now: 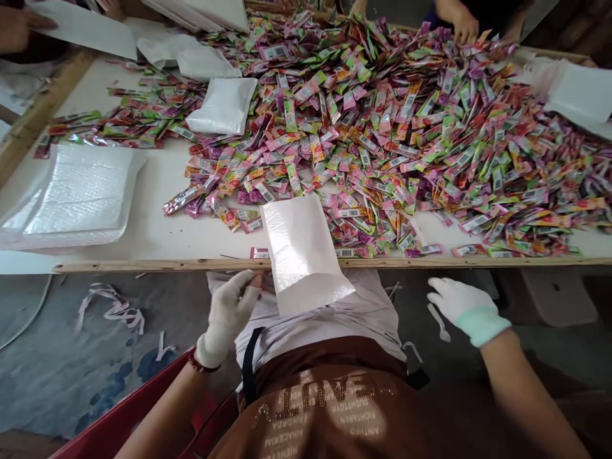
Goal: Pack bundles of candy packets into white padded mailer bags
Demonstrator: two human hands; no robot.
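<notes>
A white padded mailer bag (303, 248) lies across the table's front edge, its flap end hanging over my lap. To the left of that bag, just below the edge, is my left hand (229, 312) in a white glove, fingers bent and a little apart, with nothing visible in them. My right hand (461, 306), in a white glove with a mint cuff, hovers off the front edge to the right. Its fingers reach out toward the left and hold nothing. Beyond the bag spreads a big heap of small colourful stick sachets (363, 140).
A stack of padded mailers (79, 194) sits at the left. A plump mailer (223, 105) rests on the sachets, with more white bags (581, 95) at the far right. A wooden rim (157, 264) edges the table. Across it, another person's hand (463, 24) touches the heap.
</notes>
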